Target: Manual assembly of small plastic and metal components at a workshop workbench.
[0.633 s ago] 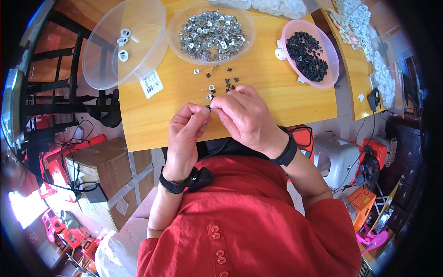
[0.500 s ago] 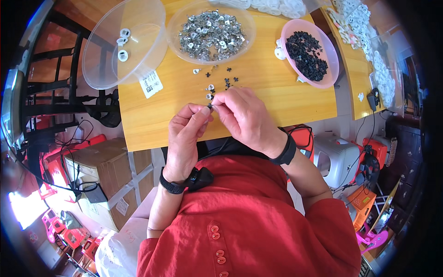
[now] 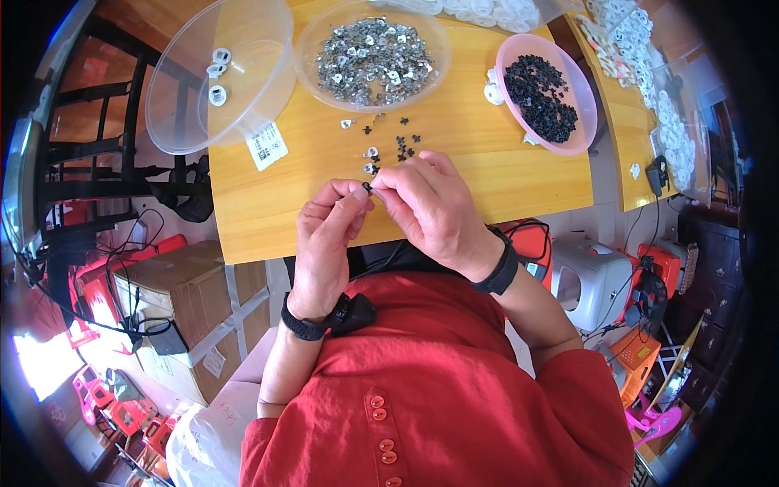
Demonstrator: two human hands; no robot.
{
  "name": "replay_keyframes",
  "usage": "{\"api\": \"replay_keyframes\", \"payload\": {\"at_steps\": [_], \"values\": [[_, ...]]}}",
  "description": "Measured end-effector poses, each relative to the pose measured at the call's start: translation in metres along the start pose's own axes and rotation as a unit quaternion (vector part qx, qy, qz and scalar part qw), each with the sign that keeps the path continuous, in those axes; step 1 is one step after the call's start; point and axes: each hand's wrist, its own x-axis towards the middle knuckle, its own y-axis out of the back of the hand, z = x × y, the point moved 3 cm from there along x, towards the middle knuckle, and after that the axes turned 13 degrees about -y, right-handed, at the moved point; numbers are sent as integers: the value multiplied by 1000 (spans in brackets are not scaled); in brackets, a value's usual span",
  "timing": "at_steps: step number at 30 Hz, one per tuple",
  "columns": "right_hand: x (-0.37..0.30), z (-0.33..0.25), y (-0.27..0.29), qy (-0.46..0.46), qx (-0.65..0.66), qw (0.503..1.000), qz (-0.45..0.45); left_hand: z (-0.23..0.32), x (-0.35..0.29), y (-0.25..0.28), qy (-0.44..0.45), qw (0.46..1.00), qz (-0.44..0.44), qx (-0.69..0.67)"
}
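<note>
My left hand (image 3: 326,235) is closed, with thumb and forefinger pinching a small black piece (image 3: 367,187) just above the table's near edge. My right hand (image 3: 434,213) meets it there, fingertips pressed together against the same spot; whatever they grip is too small and hidden to name. Just beyond the fingertips lie small silver metal clips (image 3: 371,152) and several black cross-shaped pieces (image 3: 401,148), scattered on the wood.
Across the yellow wooden table (image 3: 519,183) stand a clear tub (image 3: 268,105) holding a few white round parts, a translucent bowl (image 3: 442,61) of metal clips and a pink bowl (image 3: 586,122) of black pieces. A printed label (image 3: 266,148) lies by the tub.
Both hands stay at nearly the same place, still pinched together. The black piece shows slightly more between the fingertips, and the view has shifted a little.
</note>
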Motion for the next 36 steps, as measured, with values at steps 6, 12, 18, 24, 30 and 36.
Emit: {"api": "replay_keyframes", "payload": {"at_steps": [6,12,18,24,30,36], "values": [[8,3,8,3,12,1000,-21,9,1,-1,-39,987,-5,156],[10,5,8,72,-36,994,-68,11,2,-1,-111,958,-16,264],[11,8,7,59,-13,988,-145,9,1,4,-78,964,-29,254],[10,8,14,-89,90,985,-120,4,5,6,-4,999,-39,18],[6,-6,0,-223,182,956,-57,5,10,8,38,983,-22,-180],[8,-18,-11,-112,27,993,6,-4,7,15,20,976,-20,-216]]}}
